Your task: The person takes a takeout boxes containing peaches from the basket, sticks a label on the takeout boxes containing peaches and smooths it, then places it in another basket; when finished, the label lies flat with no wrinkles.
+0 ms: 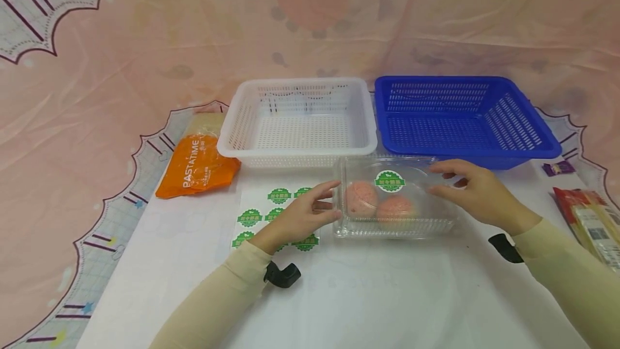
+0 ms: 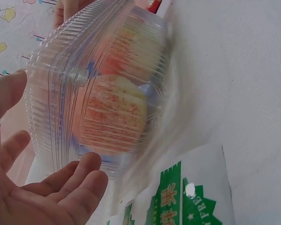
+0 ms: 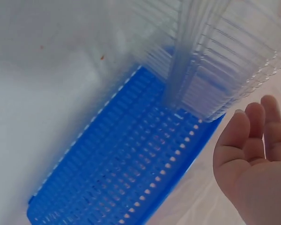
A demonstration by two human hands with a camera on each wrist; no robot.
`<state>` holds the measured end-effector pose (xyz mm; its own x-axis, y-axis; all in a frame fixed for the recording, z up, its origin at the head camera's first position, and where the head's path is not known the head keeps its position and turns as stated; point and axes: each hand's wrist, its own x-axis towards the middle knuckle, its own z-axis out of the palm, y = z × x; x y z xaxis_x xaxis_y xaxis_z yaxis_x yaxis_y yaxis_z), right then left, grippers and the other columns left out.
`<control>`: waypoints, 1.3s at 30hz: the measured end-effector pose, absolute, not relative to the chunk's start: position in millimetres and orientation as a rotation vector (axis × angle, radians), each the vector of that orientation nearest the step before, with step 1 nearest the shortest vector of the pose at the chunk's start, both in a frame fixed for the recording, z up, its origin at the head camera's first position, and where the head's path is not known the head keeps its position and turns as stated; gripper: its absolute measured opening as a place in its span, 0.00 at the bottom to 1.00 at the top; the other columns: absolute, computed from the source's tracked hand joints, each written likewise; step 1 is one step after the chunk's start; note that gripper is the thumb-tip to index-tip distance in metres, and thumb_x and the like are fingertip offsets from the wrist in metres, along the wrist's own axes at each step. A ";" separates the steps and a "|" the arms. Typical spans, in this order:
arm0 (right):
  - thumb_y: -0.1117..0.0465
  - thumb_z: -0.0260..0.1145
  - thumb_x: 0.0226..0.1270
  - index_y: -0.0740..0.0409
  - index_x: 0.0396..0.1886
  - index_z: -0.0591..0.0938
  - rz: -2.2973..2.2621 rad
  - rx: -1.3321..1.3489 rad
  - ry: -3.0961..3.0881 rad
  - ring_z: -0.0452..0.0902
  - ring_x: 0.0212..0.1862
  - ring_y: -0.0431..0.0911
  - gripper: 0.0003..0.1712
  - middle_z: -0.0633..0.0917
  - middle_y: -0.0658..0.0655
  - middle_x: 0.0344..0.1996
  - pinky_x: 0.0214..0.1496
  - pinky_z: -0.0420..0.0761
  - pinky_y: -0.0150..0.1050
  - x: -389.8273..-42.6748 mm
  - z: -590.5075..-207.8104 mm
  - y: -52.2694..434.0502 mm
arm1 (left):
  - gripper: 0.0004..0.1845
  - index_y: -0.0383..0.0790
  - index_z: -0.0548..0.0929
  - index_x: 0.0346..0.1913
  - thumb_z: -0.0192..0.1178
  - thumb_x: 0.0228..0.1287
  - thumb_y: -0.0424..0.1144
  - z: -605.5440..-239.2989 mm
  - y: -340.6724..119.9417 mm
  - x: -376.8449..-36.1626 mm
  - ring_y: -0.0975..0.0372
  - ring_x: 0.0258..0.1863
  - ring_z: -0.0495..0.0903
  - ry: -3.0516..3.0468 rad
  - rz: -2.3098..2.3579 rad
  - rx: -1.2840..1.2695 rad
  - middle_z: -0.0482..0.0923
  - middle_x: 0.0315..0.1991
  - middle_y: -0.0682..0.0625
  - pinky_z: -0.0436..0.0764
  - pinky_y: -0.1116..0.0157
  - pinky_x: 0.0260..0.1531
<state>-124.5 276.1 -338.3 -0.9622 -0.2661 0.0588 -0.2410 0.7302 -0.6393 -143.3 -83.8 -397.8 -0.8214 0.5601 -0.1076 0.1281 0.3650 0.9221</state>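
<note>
A clear plastic clamshell box (image 1: 438, 222) lies closed on the white table, in front of the two baskets. Through its walls show two peaches (image 1: 360, 199), pink with pale yellow patches. A round green sticker (image 1: 389, 181) is on the lid. At the box's left end is my left hand (image 1: 302, 211), fingers spread and fingertips close to the side wall. My right hand (image 1: 477, 190) is at the opposite end, fingers loosely bent beside the lid. In the right wrist view the fingers (image 3: 236, 136) are apart from the box wall.
A white basket (image 1: 296, 153) and a blue basket (image 1: 470, 154) stand behind the box. Under my left arm lies a sheet of green stickers (image 1: 278, 196). An orange pasta bag (image 1: 198, 168) is left; a purple wrapped candy (image 1: 558, 168) and a red-yellow packet (image 1: 588, 220) are right.
</note>
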 end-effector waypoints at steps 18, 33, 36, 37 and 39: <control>0.53 0.69 0.70 0.63 0.75 0.66 -1.148 -0.330 2.737 0.65 0.66 0.68 0.39 0.64 0.70 0.71 0.58 0.77 0.56 -117.4 -357.9 295.2 | 0.36 0.55 0.58 0.79 0.61 0.73 0.45 -398.8 -78.6 -143.2 0.49 0.66 0.71 2.175 1.521 0.561 0.59 0.74 0.41 0.74 0.49 0.61; 0.54 0.64 0.75 0.59 0.80 0.55 -1.230 -0.331 2.579 0.70 0.63 0.70 0.42 0.59 0.71 0.74 0.56 0.77 0.62 -118.7 -366.3 306.6 | 0.36 0.58 0.58 0.79 0.60 0.73 0.46 -397.7 -75.9 -146.1 0.49 0.66 0.71 2.166 1.519 0.563 0.56 0.76 0.42 0.73 0.46 0.61; 0.54 0.63 0.75 0.56 0.81 0.51 -1.243 -0.335 2.541 0.67 0.64 0.73 0.44 0.58 0.73 0.74 0.54 0.79 0.59 -118.8 -368.3 308.3 | 0.36 0.57 0.58 0.79 0.60 0.73 0.46 -397.3 -75.8 -146.0 0.48 0.66 0.71 2.155 1.526 0.561 0.56 0.76 0.42 0.74 0.46 0.61; 0.54 0.62 0.76 0.55 0.82 0.50 -1.245 -0.336 2.526 0.66 0.64 0.74 0.44 0.58 0.75 0.73 0.52 0.80 0.58 -118.5 -368.6 308.7 | 0.36 0.57 0.58 0.79 0.60 0.73 0.46 -396.9 -75.7 -145.8 0.48 0.66 0.70 2.151 1.529 0.560 0.56 0.76 0.42 0.74 0.46 0.61; 0.53 0.62 0.76 0.52 0.82 0.46 -1.249 -0.331 2.496 0.67 0.63 0.74 0.46 0.57 0.77 0.72 0.49 0.82 0.54 -118.1 -370.1 309.3 | 0.36 0.56 0.58 0.79 0.60 0.73 0.46 -396.3 -75.6 -145.6 0.48 0.66 0.70 2.144 1.534 0.557 0.56 0.76 0.42 0.74 0.46 0.61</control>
<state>-118.1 309.3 -370.1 -0.9185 -0.3484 -0.1871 -0.0592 0.5889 -0.8061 -145.6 -75.6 -396.3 -0.8205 0.5588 -0.1202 0.0666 0.3024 0.9508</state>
